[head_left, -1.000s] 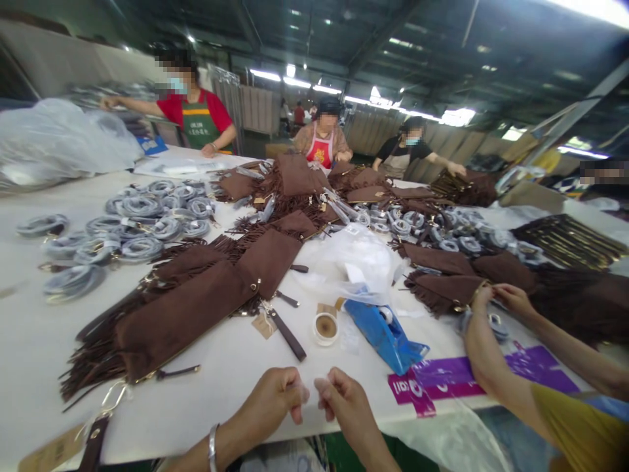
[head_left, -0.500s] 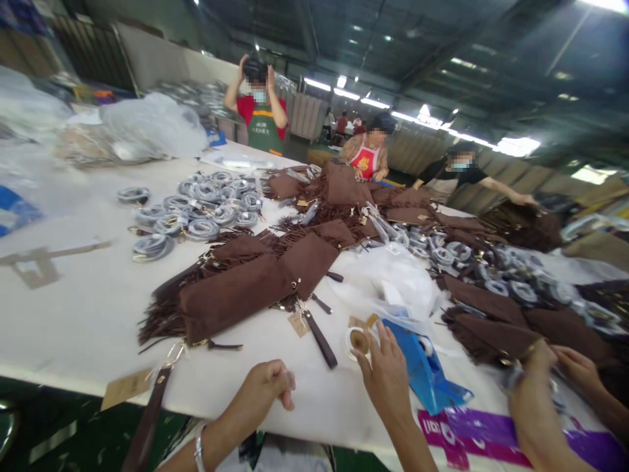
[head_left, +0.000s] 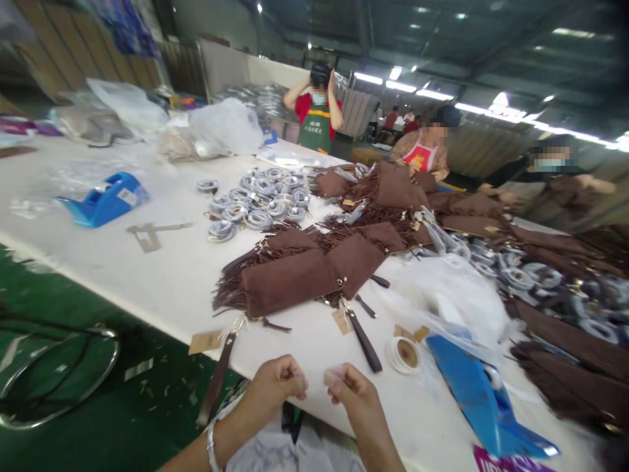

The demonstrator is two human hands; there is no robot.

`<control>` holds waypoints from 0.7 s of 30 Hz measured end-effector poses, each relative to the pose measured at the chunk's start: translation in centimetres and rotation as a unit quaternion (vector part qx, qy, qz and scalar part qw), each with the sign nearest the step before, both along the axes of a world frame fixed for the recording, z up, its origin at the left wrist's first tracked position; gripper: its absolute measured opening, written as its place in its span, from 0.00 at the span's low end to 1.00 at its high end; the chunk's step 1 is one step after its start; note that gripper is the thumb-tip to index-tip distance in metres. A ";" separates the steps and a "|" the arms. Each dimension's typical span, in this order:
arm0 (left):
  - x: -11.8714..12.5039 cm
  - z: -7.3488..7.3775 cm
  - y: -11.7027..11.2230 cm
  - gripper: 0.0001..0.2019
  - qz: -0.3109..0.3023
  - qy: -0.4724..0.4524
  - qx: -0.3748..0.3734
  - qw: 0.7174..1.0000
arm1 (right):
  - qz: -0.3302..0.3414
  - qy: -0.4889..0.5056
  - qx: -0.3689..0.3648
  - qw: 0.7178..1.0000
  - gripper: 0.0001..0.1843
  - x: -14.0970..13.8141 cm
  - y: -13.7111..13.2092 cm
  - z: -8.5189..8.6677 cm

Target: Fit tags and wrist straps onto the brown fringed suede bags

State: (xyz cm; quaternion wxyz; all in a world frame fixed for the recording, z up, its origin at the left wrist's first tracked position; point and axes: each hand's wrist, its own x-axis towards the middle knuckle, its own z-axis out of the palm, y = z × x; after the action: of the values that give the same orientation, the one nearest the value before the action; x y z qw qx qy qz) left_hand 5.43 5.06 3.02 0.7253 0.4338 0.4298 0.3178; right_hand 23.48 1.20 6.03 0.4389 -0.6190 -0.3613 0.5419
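Note:
My left hand, with a bracelet at its wrist, is over the table's near edge with thumb and fingers pinched together. Facing it across a small gap, my right hand is pinched too. Anything between the fingertips is too small or clear to make out. Ahead lie brown fringed bags, with a dark wrist strap and a paper tag. Another strap hangs over the edge, left of my left hand. A tape roll lies right of my right hand, beside a blue tape dispenser.
Coiled grey cords are heaped behind the bags. A second blue dispenser and a flat cut-out piece are at left. Clear plastic and more brown bags lie at right. Several people stand across the table.
My right hand has left the tape roll and come in close to my left hand, its fingers now pinched. The view has swung left, and a co-worker's hands at the right are out of sight.

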 end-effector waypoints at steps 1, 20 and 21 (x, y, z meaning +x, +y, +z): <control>-0.7 -0.4 -0.2 0.16 0.017 -0.004 -0.014 1.000 | 0.009 -0.001 -0.007 1.000 0.18 -0.3 0.1 -0.1; -13.7 0.5 -5.7 0.24 0.132 0.145 0.023 0.980 | 0.260 -0.191 -0.008 0.947 0.13 -13.1 1.6 -0.7; -13.9 1.0 -5.2 0.22 0.132 0.133 0.039 0.982 | 0.267 -0.193 -0.005 0.944 0.13 -13.6 1.7 -0.6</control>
State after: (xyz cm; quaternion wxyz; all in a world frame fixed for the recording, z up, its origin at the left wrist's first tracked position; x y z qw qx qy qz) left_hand -8.51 -0.17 4.01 0.5963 0.4396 0.5631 0.3663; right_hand 9.92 2.86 5.47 0.1969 -0.5949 -0.5880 0.5114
